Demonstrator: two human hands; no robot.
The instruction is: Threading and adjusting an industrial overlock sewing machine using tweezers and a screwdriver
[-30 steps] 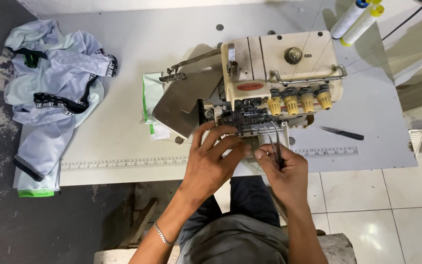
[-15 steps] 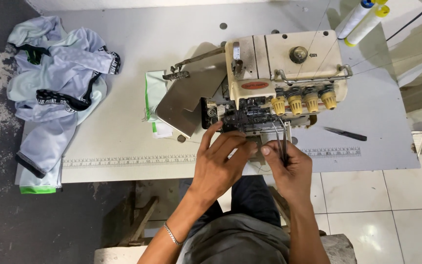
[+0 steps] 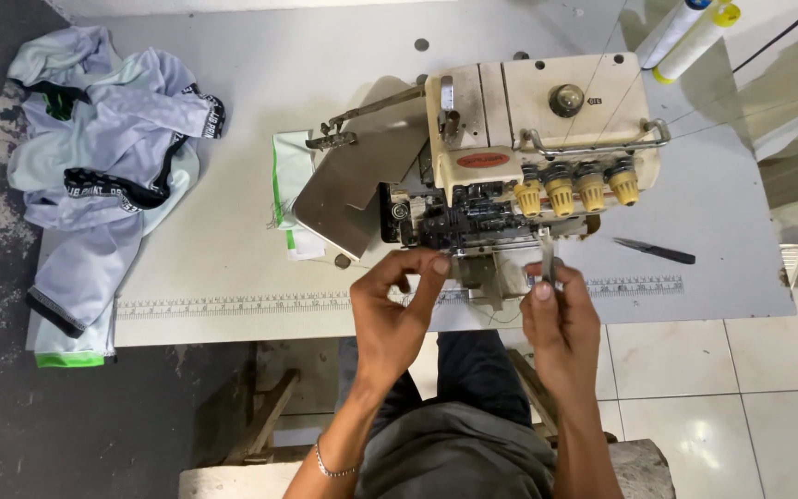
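Note:
A cream overlock sewing machine [image 3: 528, 139] with yellow tension knobs stands on a white table [image 3: 233, 231]. My left hand [image 3: 397, 310] is raised in front of the machine's dark open front, thumb and forefinger pinched together; I cannot tell whether a thread is between them. My right hand [image 3: 561, 323] holds thin metal tweezers [image 3: 547, 259] upright, their tips near the machine's underside. The machine's grey side cover [image 3: 353, 185] is swung open to the left.
A heap of pale grey garments with black bands [image 3: 94, 166] hangs over the table's left end. Small black snips [image 3: 655, 249] lie right of the machine. Thread cones [image 3: 695, 28] stand at the back right. A ruler strip [image 3: 233, 303] runs along the front edge.
Both hands have drawn back from the machine's front toward me. The left hand now pinches in the air, and the tweezers stand upright in the right hand.

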